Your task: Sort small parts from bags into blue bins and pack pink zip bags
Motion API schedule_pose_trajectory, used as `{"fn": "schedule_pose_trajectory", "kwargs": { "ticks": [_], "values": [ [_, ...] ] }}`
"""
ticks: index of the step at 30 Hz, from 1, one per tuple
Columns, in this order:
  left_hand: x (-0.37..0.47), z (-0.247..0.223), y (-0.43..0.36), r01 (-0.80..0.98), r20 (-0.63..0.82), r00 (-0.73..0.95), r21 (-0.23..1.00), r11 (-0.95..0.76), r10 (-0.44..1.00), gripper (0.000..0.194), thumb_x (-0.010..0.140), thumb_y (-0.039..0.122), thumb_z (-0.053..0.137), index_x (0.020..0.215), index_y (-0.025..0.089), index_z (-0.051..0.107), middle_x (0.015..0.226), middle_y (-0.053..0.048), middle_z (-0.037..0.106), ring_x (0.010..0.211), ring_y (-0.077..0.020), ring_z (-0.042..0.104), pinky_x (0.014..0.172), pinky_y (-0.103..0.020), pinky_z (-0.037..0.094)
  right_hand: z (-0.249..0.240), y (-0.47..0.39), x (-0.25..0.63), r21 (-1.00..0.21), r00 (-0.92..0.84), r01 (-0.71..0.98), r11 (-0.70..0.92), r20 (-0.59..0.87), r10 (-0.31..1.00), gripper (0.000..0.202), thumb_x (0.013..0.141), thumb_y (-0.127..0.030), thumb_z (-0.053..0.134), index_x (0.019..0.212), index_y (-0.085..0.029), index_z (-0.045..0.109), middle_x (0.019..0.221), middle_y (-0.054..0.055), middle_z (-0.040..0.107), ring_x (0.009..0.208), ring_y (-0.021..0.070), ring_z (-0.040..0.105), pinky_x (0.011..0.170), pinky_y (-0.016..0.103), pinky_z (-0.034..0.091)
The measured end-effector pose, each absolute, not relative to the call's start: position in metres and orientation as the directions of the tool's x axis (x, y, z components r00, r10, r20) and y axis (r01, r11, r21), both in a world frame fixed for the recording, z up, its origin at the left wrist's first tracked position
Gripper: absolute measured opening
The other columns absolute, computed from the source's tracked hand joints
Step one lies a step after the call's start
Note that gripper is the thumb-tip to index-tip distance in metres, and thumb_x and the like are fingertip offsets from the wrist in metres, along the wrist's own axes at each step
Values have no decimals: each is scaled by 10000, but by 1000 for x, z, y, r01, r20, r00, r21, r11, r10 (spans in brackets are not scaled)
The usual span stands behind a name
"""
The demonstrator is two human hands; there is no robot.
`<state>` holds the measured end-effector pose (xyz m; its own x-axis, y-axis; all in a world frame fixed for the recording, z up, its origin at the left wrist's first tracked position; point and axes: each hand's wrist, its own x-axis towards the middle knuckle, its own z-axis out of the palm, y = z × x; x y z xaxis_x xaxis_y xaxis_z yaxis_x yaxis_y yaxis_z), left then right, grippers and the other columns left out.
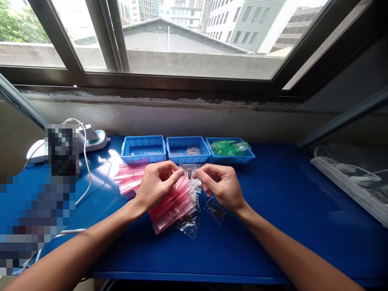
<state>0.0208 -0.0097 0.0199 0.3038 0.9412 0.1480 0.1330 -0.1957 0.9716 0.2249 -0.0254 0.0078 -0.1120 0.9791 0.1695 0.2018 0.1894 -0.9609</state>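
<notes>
Between my two hands a small clear plastic bag is held up, with short metal pins showing in it. My left hand pinches the bag's left side between thumb and forefinger. On the right side, my right hand is pinched in the same way. Below my hands lies a pile of pink plastic bags, partly covered by my left hand. More clear bags with metal pieces lie beside that pile. Another clear bag with dark pins rests under my right wrist.
Three blue bins stand at the back: the left bin and middle bin hold small metal parts, the right bin green bags. Power strips lie at the right and left, with white cables. A window is behind the blue table.
</notes>
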Motion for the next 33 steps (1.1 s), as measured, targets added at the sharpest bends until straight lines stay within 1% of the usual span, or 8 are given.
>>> {"fn": "schedule_pose_trajectory", "kwargs": {
  "ticks": [5, 8, 12, 18, 23, 26, 29, 33],
  "values": [
    [20, 15, -11, 156, 202, 291, 954, -255, 935, 254, 948, 350, 692, 822, 133, 726, 545, 27, 569, 460, -79, 440, 446, -201, 315, 8, -24, 222, -975, -68, 123, 186, 178, 982, 256, 880, -437, 786, 828, -192, 842, 475, -14, 609, 353, 121, 521, 377, 248, 437],
    [19, 12, -11, 152, 277, 298, 931, -332, 914, 212, 970, 320, 680, 878, 139, 739, 607, 3, 664, 497, -103, 564, 477, -209, 426, 8, -26, 221, -970, -69, 98, 223, 217, 974, 203, 898, -391, 777, 873, -204, 853, 637, 31, 750, 411, 152, 633, 388, 258, 483],
    [17, 10, -11, 176, 425, 279, 859, -481, 861, 98, 963, 187, 671, 986, 150, 759, 929, -63, 810, 777, -167, 761, 685, -262, 606, 4, -30, 224, -906, -67, 225, 358, 352, 933, 190, 931, -301, 736, 1063, -235, 856, 901, 64, 844, 617, 213, 772, 517, 297, 606],
    [17, 8, -10, 169, 562, 255, 775, -609, 787, 183, 961, 94, 663, 1115, 160, 737, 1087, -62, 820, 967, -163, 784, 865, -266, 635, 2, -32, 227, -766, -97, 381, 517, 523, 847, 283, 941, -204, 700, 1189, -262, 826, 1144, 49, 827, 810, 238, 819, 671, 324, 678],
    [16, 7, -9, 180, 587, 255, 752, -634, 768, 173, 967, 99, 639, 1103, 152, 733, 1074, -72, 813, 973, -172, 776, 853, -268, 625, 6, -31, 225, -717, -101, 368, 592, 602, 792, 291, 915, -126, 695, 1146, -234, 834, 1095, 44, 839, 772, 202, 815, 658, 274, 662],
    [16, 9, -9, 210, 539, 269, 776, -594, 798, 86, 977, 172, 655, 972, 146, 737, 920, -55, 798, 827, -164, 752, 752, -257, 590, 9, -30, 224, -741, -100, 341, 578, 583, 806, 198, 912, -142, 715, 1050, -198, 846, 931, 51, 854, 677, 180, 792, 623, 252, 636],
    [17, 12, -10, 240, 439, 309, 823, -516, 844, 243, 996, 283, 644, 800, 148, 693, 700, -11, 706, 612, -126, 632, 578, -230, 470, 11, -30, 223, -838, -177, 264, 477, 444, 878, 141, 935, -219, 717, 853, -180, 825, 682, 23, 789, 515, 149, 713, 538, 242, 586],
    [18, 14, -11, 242, 345, 310, 872, -424, 886, 330, 1012, 346, 585, 753, 152, 650, 648, 10, 616, 568, -107, 518, 529, -226, 360, 11, -25, 224, -975, -306, 63, 213, 184, 934, 245, 946, -339, 713, 784, -168, 781, 589, 6, 712, 436, 134, 647, 437, 225, 515]
  ]
}}
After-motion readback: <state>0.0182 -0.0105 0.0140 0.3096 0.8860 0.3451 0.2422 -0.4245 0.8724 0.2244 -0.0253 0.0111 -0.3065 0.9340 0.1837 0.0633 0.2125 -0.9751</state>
